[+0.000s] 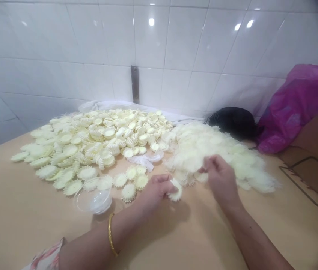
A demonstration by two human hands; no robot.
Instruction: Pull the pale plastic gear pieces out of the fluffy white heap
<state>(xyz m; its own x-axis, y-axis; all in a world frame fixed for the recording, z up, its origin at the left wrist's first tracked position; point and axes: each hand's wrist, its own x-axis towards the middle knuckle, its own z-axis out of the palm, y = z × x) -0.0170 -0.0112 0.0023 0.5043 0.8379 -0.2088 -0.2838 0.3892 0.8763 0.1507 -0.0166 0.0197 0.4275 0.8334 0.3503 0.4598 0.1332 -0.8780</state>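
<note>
Between the thumb and fingers of my left hand (160,187) is a pale yellow scalloped disc (176,190), held just above the table. My right hand (221,178) is closed in a pinch at the near edge of a heap of thin, whitish ruffled pieces (198,144); whatever its fingertips grip is too blurred to tell. Left of my hands spreads a large pile of pale yellow scalloped cups (91,140). Several flat scalloped discs (129,192) lie beside my left wrist. A clear plastic bowl (99,202) stands near my left forearm.
A crumpled white strip (144,161) lies between the two heaps. Behind them are white cloth (119,105) and a tiled wall (150,45) with a dark metal strip (135,84). A black object (233,120), a magenta bag (294,105) and a bent dark wire frame (302,187) are at right.
</note>
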